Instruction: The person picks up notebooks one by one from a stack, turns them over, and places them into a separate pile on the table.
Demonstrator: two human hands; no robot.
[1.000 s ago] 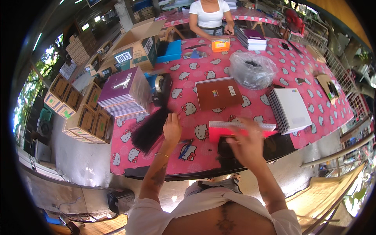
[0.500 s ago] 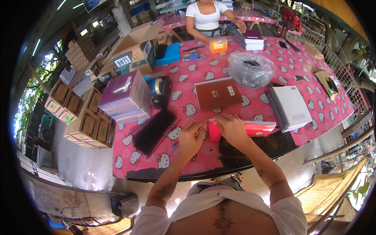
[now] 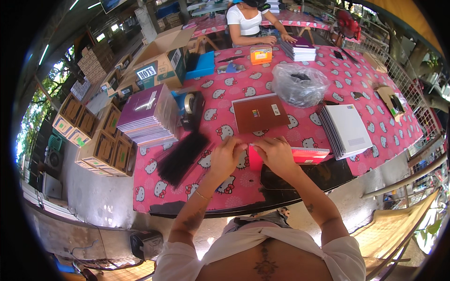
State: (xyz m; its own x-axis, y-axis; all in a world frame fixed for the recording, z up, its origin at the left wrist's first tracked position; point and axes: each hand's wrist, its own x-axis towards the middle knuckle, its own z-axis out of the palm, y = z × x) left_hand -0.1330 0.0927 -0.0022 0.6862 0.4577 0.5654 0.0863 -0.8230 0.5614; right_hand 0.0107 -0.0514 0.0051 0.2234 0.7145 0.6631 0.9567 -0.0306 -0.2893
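A red notebook (image 3: pixel 307 156) stands on its long edge near the front of the table, its pale page edge facing up. My right hand (image 3: pixel 275 152) is closed over the notebook's left end, thumb and fingers pinching there. Close beside that end, my left hand (image 3: pixel 227 157) has its fingertips pressed together; whatever they hold is too small to make out. Just beyond my hands lies a brown-covered notebook (image 3: pixel 261 122). To the left of my left hand rests a bundle of thin black strands (image 3: pixel 182 160).
Right of the red notebook is a stack of white spiral notebooks (image 3: pixel 348 129). A clear plastic bag (image 3: pixel 300 86) sits farther back. On the left are stacked purple notebooks (image 3: pixel 146 110), a tape dispenser (image 3: pixel 191 112) and cartons (image 3: pixel 161 61). Across the table, a co-worker (image 3: pixel 246 23) touches purple notebooks (image 3: pixel 298 48).
My left hand has risen slightly and shifted a little left, while my right hand stays at the red notebook's end. The co-worker has leaned and moved a hand above the orange box.
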